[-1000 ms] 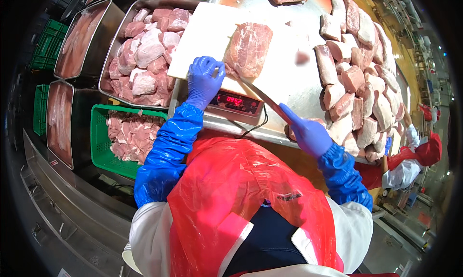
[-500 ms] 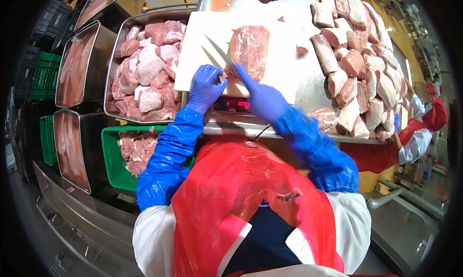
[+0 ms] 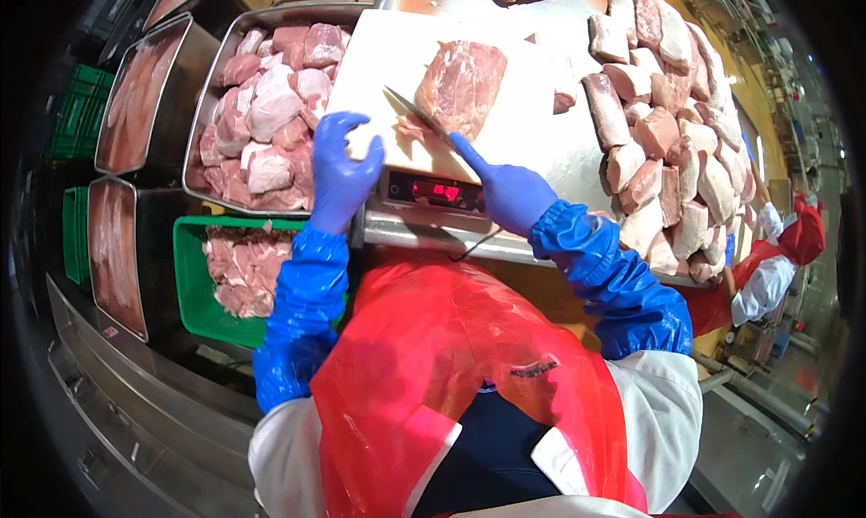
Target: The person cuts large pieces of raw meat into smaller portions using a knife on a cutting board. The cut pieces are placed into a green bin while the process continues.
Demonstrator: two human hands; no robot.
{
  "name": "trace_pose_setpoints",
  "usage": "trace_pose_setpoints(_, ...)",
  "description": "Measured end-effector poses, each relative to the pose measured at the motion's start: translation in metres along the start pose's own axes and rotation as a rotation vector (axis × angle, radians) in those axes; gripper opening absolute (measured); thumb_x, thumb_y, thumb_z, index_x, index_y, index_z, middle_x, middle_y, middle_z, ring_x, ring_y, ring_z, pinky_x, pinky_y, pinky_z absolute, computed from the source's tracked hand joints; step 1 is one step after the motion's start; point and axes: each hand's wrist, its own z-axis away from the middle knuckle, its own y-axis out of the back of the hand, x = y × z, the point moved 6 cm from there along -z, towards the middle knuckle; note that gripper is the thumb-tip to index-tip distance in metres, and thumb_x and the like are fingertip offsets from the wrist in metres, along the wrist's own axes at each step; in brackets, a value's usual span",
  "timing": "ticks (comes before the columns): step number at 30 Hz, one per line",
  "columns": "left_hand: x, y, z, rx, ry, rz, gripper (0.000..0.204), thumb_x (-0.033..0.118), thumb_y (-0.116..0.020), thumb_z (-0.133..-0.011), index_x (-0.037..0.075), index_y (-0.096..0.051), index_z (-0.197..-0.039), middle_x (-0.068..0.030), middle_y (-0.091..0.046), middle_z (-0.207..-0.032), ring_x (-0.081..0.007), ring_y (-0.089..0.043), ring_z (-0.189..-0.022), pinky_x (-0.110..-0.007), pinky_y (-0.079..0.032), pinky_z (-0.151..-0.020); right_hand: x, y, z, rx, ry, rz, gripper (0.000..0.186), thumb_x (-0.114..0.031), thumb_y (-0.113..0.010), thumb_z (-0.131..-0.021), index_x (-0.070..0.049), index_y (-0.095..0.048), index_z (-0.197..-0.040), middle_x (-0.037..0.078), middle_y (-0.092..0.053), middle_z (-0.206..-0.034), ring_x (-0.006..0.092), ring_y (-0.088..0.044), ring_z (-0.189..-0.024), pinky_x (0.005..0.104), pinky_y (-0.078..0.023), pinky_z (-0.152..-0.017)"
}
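My right hand (image 3: 516,192), in a blue glove, is closed round a knife (image 3: 420,114), its index finger stretched along the back. The blade lies against the near left edge of a block of raw meat (image 3: 464,83) on the white cutting board (image 3: 370,63). A small loose trimming (image 3: 413,128) sits by the blade. My left hand (image 3: 345,174), also gloved in blue, is empty with thumb and fingers apart, over the board's near left corner. Between my hands is a digital scale (image 3: 435,192) with a red lit display.
Left of the board stands a metal tray (image 3: 191,148) full of meat chunks. A green crate (image 3: 191,288) of trimmings is below it, beside more metal trays (image 3: 135,247). Many meat pieces (image 3: 663,126) are heaped on the right. Further right, another person (image 3: 767,270) wears a red apron.
My left hand has moved left, away from the meat, and opened. The block is tilted differently on the board. The knife hand has shifted slightly right.
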Motion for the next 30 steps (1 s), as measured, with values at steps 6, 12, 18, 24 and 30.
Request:
trace_pose_setpoints(6, -0.011, -0.062, 0.001, -0.043, -0.198, -0.408, 0.012, 0.011, -0.071, -0.076, 0.008, -0.061, -0.082, -0.0101, -0.06, -0.085, -0.0313, -0.059, -0.084, -0.044, -0.048, -0.076, 0.01, 0.003, 0.023, -0.072, 0.003, 0.074, 0.091, -0.002, -0.053, -0.086, -0.026, -0.004, -0.16, 0.023, -0.068, -0.082, 0.039, -0.069, -0.072, 0.0503, -0.053, -0.065)
trace_pose_setpoints(12, -0.042, 0.027, -0.03, 0.058, -0.19, -0.169, 0.022, -0.003, -0.068, -0.073, 0.002, -0.047, -0.072, -0.0051, -0.044, -0.071, -0.0158, -0.046, -0.067, -0.031, -0.04, -0.061, 0.069, 0.023, 0.128, -0.008, 0.083, 0.036, 0.077, 0.0, -0.053, -0.086, -0.021, -0.029, -0.157, 0.019, -0.066, -0.072, 0.0369, -0.064, -0.061, 0.0461, -0.051, -0.061)
trace_pose_setpoints(18, -0.113, 0.159, 0.083, -0.111, 0.288, -0.85, 0.019, 0.013, -0.074, -0.08, 0.002, -0.062, -0.09, -0.0149, -0.064, -0.092, -0.0328, -0.062, -0.085, -0.042, -0.049, -0.077, 0.058, 0.005, 0.102, 0.553, 0.024, -0.688, 0.063, -0.011, -0.055, -0.097, -0.015, -0.033, -0.155, 0.026, -0.066, -0.119, 0.0274, -0.069, -0.095, 0.0398, -0.052, -0.083)
trace_pose_setpoints(24, 0.079, -0.051, -0.046, -0.404, -0.526, -0.057, 0.035, 0.013, -0.078, -0.077, 0.011, -0.07, -0.111, -0.0153, -0.061, -0.127, -0.0343, -0.053, -0.125, -0.045, -0.041, -0.106, 0.037, -0.019, 0.072, 0.686, -0.324, -1.342, 0.072, -0.012, -0.054, -0.098, -0.017, -0.019, -0.16, 0.003, -0.061, -0.084, 0.0056, -0.048, -0.06, 0.0226, -0.044, -0.05)
trace_pose_setpoints(30, 0.017, -0.188, -0.149, -0.862, -0.382, -0.458, 0.041, 0.043, -0.062, -0.088, 0.008, -0.073, -0.107, -0.0183, -0.067, -0.113, -0.0365, -0.064, -0.106, -0.042, -0.05, -0.093, 0.011, -0.047, 0.087, 0.722, -0.361, -1.352, 0.073, -0.012, -0.053, -0.098, -0.017, -0.015, -0.161, 0.008, -0.064, -0.102, 0.0076, -0.053, -0.063, 0.0247, -0.048, -0.054)
